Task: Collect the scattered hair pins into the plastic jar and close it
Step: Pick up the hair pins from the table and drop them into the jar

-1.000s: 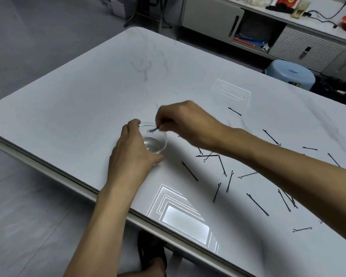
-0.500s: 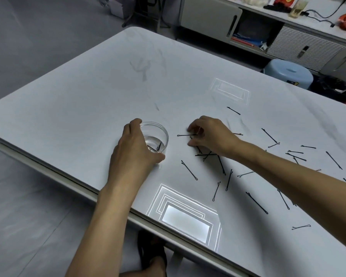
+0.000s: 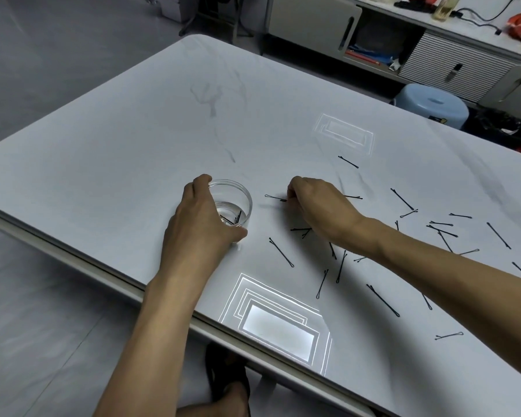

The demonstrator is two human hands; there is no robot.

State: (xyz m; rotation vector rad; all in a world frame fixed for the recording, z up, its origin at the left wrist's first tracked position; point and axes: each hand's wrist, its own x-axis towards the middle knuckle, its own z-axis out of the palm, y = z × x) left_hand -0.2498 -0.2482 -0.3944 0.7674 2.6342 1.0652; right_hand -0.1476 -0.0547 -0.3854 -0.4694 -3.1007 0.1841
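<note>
A clear plastic jar (image 3: 236,195) stands open near the table's front edge, with a few black hair pins lying in its bottom. My left hand (image 3: 197,224) wraps around its left and near side. To its right, my right hand (image 3: 319,207) rests on the table with its fingertips pinched on one end of a black hair pin (image 3: 274,197), which still lies flat. Several more black pins (image 3: 281,251) lie scattered to the right, some partly under my right forearm. No lid is visible.
The white marbled table (image 3: 133,139) has bright light reflections at the front and back. Its front edge runs diagonally just below my left wrist. A blue stool (image 3: 432,103) and low cabinets stand beyond the far side. A sandalled foot shows under the table.
My right hand dropped a pin into the jar, then moved right and down to the table, closing its fingertips on another pin. My left hand stayed on the jar.
</note>
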